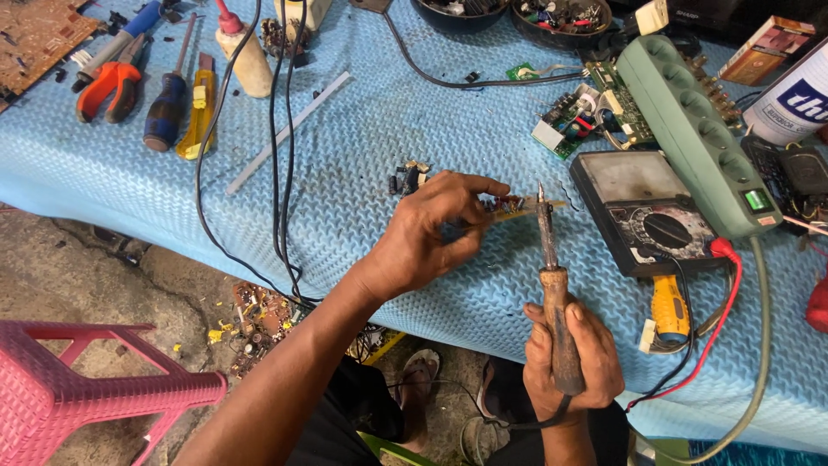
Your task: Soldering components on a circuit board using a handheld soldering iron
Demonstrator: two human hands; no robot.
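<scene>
Soldering work in hand, looks mid-way. Left hand (427, 233) pinches a small circuit board (516, 205) by one end, fingers closed tight on it, holding it just above the blue desk (362, 155) mat. Right hand (571, 354) is wrapped fully round the wooden handle of a soldering iron (548, 259), tip pointing up and touching or almost touching the board's far edge; cannot tell which. Judging by that, a joint is being worked right now; no way to see which joints are done or left, the board is too small and half hidden by the left fingers.

A small cluster of loose parts (409, 177) lies on the desk just behind the left hand. An analog multimeter (645, 216) sits just right of the iron, a green power strip (699, 129) beyond it. Pliers (112, 86) and screwdrivers lie well apart at far left.

Hard to make out: any solder wire, any smoke, component types. Bowls at the top edge are cut off. The iron's cord drops out of frame below.
</scene>
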